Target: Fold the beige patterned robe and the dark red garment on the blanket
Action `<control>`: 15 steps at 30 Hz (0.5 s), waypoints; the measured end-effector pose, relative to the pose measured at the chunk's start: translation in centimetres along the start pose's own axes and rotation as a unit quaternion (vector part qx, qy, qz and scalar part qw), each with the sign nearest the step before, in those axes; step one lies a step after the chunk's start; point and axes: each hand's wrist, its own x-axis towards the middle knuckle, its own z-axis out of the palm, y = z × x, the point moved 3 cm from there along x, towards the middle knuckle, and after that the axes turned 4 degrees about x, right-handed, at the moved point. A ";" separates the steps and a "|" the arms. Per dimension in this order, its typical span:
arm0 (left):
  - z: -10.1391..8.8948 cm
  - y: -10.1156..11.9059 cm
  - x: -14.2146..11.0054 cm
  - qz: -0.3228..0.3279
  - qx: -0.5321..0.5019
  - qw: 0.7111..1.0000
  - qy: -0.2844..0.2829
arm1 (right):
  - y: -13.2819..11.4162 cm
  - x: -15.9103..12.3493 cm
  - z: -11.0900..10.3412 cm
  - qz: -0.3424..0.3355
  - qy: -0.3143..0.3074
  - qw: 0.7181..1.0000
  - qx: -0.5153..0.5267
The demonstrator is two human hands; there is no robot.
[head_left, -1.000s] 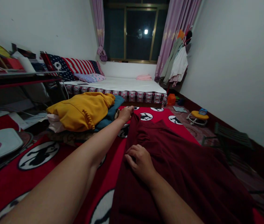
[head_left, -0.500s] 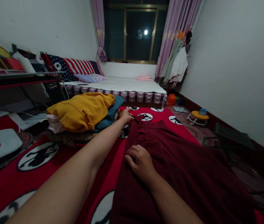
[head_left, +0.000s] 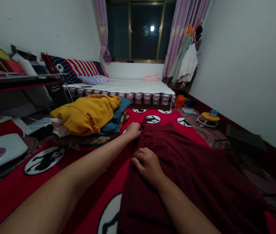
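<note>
A dark maroon garment (head_left: 189, 172) lies spread out with shallow creases; its exact kind does not show. At its far left corner my left hand (head_left: 133, 131) is closed on the fabric, the arm stretched forward. Closer to me, my right hand (head_left: 150, 167) rests on the garment's left part. Its fingers are loosely bent, with the thumb apart from them and nothing visible between. Under the garment is a red cloth (head_left: 113, 177) with white circles and black figures.
On the left sits a pile with a mustard-yellow garment (head_left: 84, 112) on top and a teal cloth (head_left: 115, 120) beneath. A bed (head_left: 128, 86) stands at the back. To the right are a yellow-topped stool (head_left: 210, 117) and a dark green folding stool (head_left: 245, 138).
My left hand has come slightly nearer, and the garment's far left corner has been drawn in from where it stuck out. My right hand stays nearly in place on the fabric.
</note>
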 end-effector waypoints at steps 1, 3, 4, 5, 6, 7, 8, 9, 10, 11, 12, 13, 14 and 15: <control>0.5 0.2 -0.6 0.013 0.008 1.000 -0.011 | 0.0 0.0 0.0 0.000 0.000 1.000 0.000; 1.4 0.6 -1.8 0.031 0.023 0.999 -0.022 | -0.1 0.0 0.0 -0.001 0.001 1.000 0.000; 1.8 0.6 -2.2 0.035 0.029 0.999 -0.025 | -0.1 -0.1 -0.1 -0.001 0.001 1.000 0.000; 2.1 0.6 -2.4 0.034 0.035 0.998 -0.028 | -0.2 -0.1 -0.1 -0.001 0.000 1.000 0.000; 2.2 0.5 -2.5 0.031 0.040 0.998 -0.033 | -0.2 -0.1 -0.1 -0.002 0.000 1.000 0.001; 2.3 0.4 -2.5 0.027 0.045 0.998 -0.038 | -0.1 -0.1 -0.1 -0.003 0.000 1.000 0.001; 2.1 0.2 -2.2 0.023 0.048 0.998 -0.043 | -0.1 -0.1 -0.1 -0.005 0.000 1.000 0.002; 1.9 0.0 -1.9 0.018 0.050 0.997 -0.047 | 0.0 -0.1 0.0 -0.008 0.001 1.000 0.003; 1.4 -0.1 -1.5 0.013 0.053 0.997 -0.048 | 0.0 -0.1 0.0 -0.010 0.002 1.000 0.004; 0.9 -0.2 -1.1 0.007 0.056 0.997 -0.043 | 0.1 -0.1 0.0 -0.013 0.002 1.000 0.005; 0.2 -0.2 -0.8 0.000 0.060 0.998 -0.033 | 0.1 -0.1 0.0 -0.015 0.002 1.000 0.006; -0.5 -0.1 -0.5 -0.007 0.062 0.998 -0.017 | 0.2 -0.1 0.1 -0.015 0.002 1.000 0.006; -1.1 0.1 -0.5 -0.012 0.062 0.998 0.002 | 0.2 -0.1 0.1 -0.014 0.001 1.000 0.006; -1.7 0.3 -0.6 -0.013 0.061 0.998 0.024 | 0.2 -0.1 0.1 -0.013 0.001 1.000 0.005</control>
